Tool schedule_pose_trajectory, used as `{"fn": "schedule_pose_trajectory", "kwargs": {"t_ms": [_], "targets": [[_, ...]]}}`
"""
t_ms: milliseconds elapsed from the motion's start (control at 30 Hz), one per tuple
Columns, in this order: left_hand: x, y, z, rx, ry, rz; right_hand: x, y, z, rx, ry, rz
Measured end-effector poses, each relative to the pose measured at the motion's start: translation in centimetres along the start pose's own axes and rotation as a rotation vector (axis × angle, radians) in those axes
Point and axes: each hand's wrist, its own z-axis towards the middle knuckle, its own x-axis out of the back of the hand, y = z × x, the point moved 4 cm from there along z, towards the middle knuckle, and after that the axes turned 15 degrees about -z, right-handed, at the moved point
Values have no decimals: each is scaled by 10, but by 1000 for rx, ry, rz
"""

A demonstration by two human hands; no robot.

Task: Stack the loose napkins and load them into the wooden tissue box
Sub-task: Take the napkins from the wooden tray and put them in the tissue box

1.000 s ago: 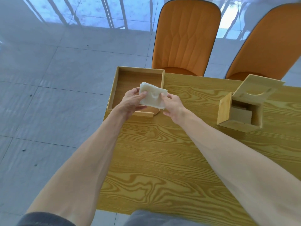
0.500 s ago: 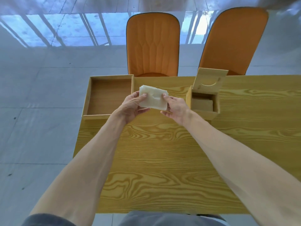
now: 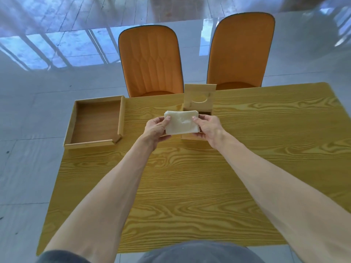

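Note:
A stack of white napkins (image 3: 181, 122) is held flat between both hands above the table. My left hand (image 3: 155, 129) grips its left edge and my right hand (image 3: 209, 128) grips its right edge. Directly behind and under the stack stands the wooden tissue box (image 3: 198, 105), its lid with a half-round cutout tipped up and open. The napkins and my hands hide most of the box's opening, so its inside cannot be seen.
A shallow wooden tray (image 3: 75, 128) lies at the table's far left corner, overhanging the edge. Two orange chairs (image 3: 152, 61) (image 3: 240, 52) stand behind the wooden table (image 3: 190, 177). Glossy tiled floor surrounds it.
Both hands have carried the napkin stack rightwards from over the tray to just above the tissue box. The view has swung right along with them.

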Motion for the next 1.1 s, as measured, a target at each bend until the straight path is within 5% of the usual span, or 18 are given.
{"fn": "schedule_pose_trajectory", "kwargs": {"t_ms": [233,533,933,1100], "targets": [[-46,-8,9,-109,74,157,43,11,21,-5,160,-88],[-59,-8,36,-150,177,346,48,9,44,53,409,-516],[-76,-16,49,-471,199,1065,38,5,53,263,592,-1258],[-78,-14,49,-535,188,1196,36,12,59,305,631,-1377]]}}
